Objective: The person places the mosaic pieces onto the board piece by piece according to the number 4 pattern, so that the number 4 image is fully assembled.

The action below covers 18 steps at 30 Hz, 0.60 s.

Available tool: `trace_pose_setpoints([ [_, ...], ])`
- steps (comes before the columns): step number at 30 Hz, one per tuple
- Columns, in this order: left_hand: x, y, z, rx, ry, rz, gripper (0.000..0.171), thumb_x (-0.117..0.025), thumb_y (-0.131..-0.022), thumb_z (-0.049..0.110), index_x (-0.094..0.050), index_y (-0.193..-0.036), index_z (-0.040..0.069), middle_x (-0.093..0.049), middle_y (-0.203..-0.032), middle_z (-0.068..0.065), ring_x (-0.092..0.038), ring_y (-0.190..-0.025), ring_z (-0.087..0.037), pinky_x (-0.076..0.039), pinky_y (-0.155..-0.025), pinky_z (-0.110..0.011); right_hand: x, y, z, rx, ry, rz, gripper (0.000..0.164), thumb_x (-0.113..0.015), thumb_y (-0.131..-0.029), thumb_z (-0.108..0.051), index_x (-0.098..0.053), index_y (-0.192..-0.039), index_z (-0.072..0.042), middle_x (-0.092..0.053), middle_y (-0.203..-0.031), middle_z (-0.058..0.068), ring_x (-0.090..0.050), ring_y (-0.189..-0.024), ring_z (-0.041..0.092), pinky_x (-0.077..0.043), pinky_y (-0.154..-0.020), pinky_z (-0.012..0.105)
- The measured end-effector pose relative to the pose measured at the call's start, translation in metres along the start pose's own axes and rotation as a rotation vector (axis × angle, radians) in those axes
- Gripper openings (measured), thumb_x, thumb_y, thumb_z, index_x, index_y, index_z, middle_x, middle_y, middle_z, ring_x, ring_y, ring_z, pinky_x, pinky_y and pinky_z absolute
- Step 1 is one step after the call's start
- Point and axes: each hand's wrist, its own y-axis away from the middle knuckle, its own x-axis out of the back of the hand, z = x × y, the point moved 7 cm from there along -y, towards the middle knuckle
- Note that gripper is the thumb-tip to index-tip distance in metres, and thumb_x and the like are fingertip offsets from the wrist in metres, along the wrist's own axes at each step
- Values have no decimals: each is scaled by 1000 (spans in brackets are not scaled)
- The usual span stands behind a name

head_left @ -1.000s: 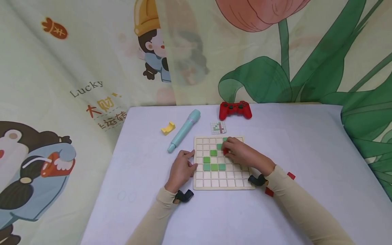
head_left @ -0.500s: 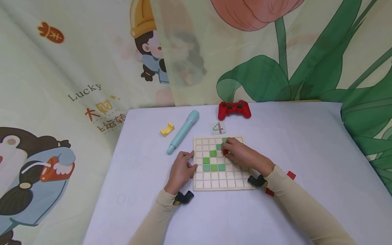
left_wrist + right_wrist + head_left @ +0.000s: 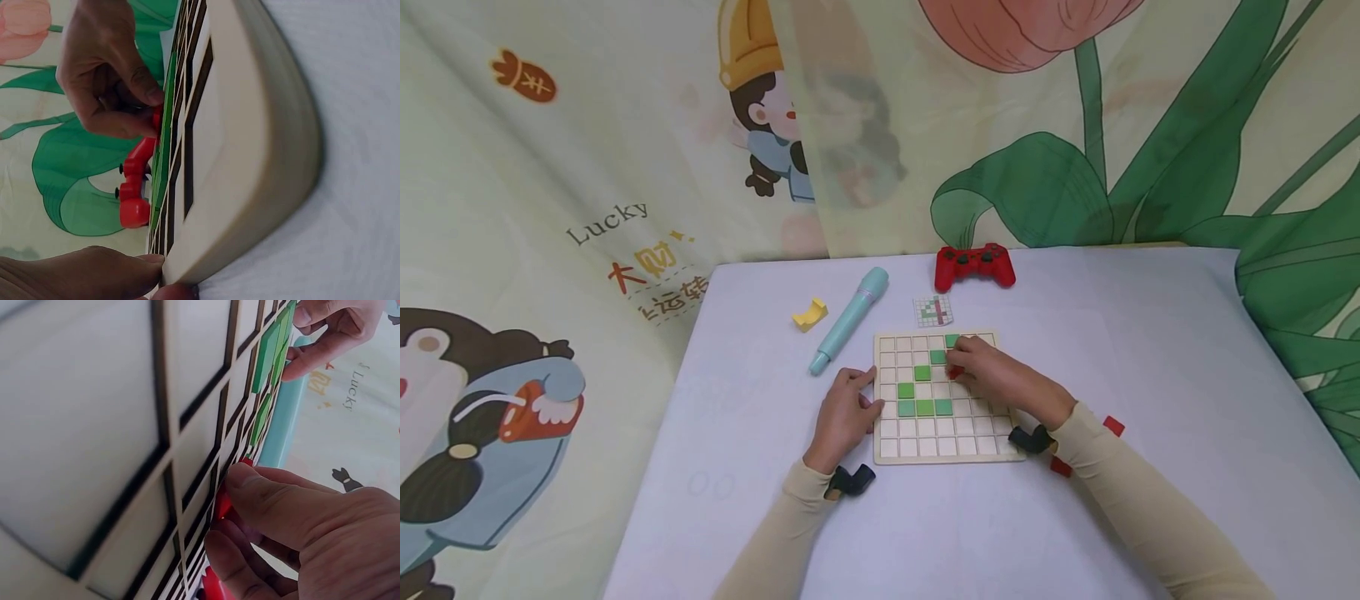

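The wooden grid board (image 3: 940, 451) lies on the white table with several green tiles (image 3: 923, 407) in its squares. At its left edge my left hand (image 3: 841, 414) holds the board by thumb and fingers. Over its upper right part, my right hand (image 3: 1000, 377) pinches a red tile (image 3: 956, 372) between thumb and fingers. The right wrist view shows this red tile (image 3: 223, 503) against the grid, partly covered by the fingertips. Two more red tiles (image 3: 1114, 426) lie on the table beside my right forearm, one partly hidden by the sleeve.
Behind the board lies a small printed grid card (image 3: 933, 312). A red game controller (image 3: 974, 267) sits near the table's back edge. Left of the card are a light teal marker-like stick (image 3: 848, 323) and a yellow curved piece (image 3: 810, 315). A patterned curtain hangs behind.
The right hand and its red tile have shifted only slightly on the board. The left hand stays at the board's edge, and the head view has tilted a little.
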Motion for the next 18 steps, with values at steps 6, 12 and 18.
trace_pose_setpoints([
  [6, -1, 1, 0, 8, -3, -6, 65, -80, -94, 7, -57, -154, 7, -58, -137, -12, -59, -67, -8, -53, -50, -22, -1, 2, -1, 10, 3, 1, 19, -81, -93, -6, -73, -108, -14, -63, -107, 2, -56, -104, 18, -61, -88, 32],
  [12, -2, 1, 1, 3, -8, -12, 65, -80, -93, 7, -57, -154, 7, -58, -137, -13, -59, -66, -8, -52, -50, -22, 0, 5, 0, 1, -10, 0, 18, -81, -93, -6, -75, -109, -13, -64, -107, 3, -57, -103, 18, -61, -90, 33],
  [18, 1, 0, 1, -2, -18, -4, 65, -81, -93, 7, -57, -153, 6, -58, -138, -14, -60, -63, -8, -51, -49, -21, 27, 24, 7, -59, -61, 61, 32, -75, -98, -3, -74, -129, -8, -66, -122, 10, -62, -115, 25, -64, -99, 42],
])
